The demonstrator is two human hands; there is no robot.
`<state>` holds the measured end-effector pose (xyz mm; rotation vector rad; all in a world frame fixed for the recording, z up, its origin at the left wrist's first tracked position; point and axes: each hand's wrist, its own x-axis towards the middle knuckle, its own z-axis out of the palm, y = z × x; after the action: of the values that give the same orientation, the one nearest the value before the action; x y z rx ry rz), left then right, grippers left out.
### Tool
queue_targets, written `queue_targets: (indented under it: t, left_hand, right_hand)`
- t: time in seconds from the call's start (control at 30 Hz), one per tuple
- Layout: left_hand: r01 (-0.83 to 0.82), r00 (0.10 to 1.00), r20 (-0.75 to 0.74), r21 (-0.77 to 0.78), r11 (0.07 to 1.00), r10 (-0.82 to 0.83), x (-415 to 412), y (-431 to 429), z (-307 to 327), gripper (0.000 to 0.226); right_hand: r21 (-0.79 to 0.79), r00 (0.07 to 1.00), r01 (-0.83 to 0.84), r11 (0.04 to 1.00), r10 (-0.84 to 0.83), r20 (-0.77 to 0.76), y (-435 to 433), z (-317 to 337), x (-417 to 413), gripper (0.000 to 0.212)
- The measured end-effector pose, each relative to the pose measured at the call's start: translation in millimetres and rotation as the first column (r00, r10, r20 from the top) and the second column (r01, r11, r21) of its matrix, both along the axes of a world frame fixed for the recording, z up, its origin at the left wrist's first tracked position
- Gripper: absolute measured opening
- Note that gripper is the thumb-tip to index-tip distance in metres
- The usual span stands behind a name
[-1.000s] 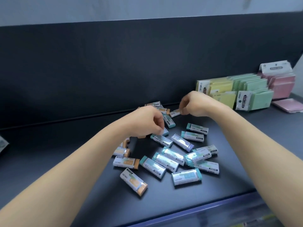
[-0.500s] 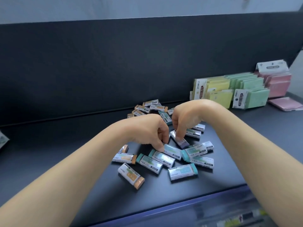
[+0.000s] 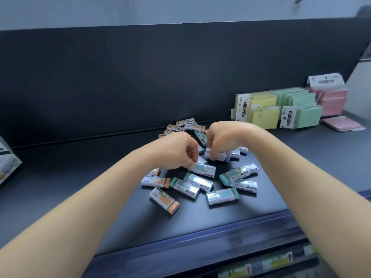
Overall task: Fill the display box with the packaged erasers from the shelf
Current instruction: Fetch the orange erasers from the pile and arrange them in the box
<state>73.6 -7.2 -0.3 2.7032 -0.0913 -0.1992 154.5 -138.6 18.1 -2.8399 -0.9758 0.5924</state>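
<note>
My left hand (image 3: 176, 152) pinches a green packaged eraser (image 3: 202, 169) on the dark shelf (image 3: 80, 177); my right hand (image 3: 222, 140) pinches a purple eraser (image 3: 219, 157) just beside it.

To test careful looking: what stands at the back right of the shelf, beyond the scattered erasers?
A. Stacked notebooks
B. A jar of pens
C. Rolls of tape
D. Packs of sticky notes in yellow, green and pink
D: the sticky note packs stand in rows of yellow, green and pink, with "STICKY NOTE" readable on two labels.
</note>
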Motion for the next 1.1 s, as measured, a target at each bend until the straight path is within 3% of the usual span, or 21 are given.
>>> queue_targets:
  t: [0.13, 0.27, 0.5, 0.6, 0.83, 1.1]
  left_hand:
    - [-0.093, 0.992, 0.078, -0.045, 0.995, 0.096, -6, 17, 5, 0.011]
    - [-0.18, 0.977, 0.099, -0.082, 0.98, 0.187, -16, 34, 12, 0.009]
    - [-0.357, 0.926, 0.139, 0.03, 0.934, 0.35, -34, 66, 12, 0.01]
    - [-0.416, 0.907, 0.086, 0.041, 0.909, 0.411, -41, 75, 4, 0.01]
    - [-0.431, 0.902, 0.024, 0.041, 0.901, 0.43, -43, 82, -4, 0.009]
    - [-0.382, 0.908, 0.177, -0.028, 0.924, 0.381, -7, 65, 7, 0.015]
  right_hand:
    - [0.144, 0.999, 0.044, 0.989, -0.044, -0.001, -4, 11, 2, 0.012]
    - [0.248, 0.997, 0.064, 0.967, -0.049, -0.065, 2, 14, 2, 0.017]
    - [0.394, 0.995, 0.089, 0.915, -0.062, -0.081, 27, 19, -2, 0.009]
    - [0.441, 0.993, 0.118, 0.89, -0.091, -0.081, 37, 22, -1, 0.011]
    - [0.581, 0.988, 0.139, 0.802, -0.148, -0.032, 44, 26, 7, 0.016]
    - [0.689, 0.977, 0.16, 0.706, -0.214, -0.007, 29, 28, 25, 0.008]
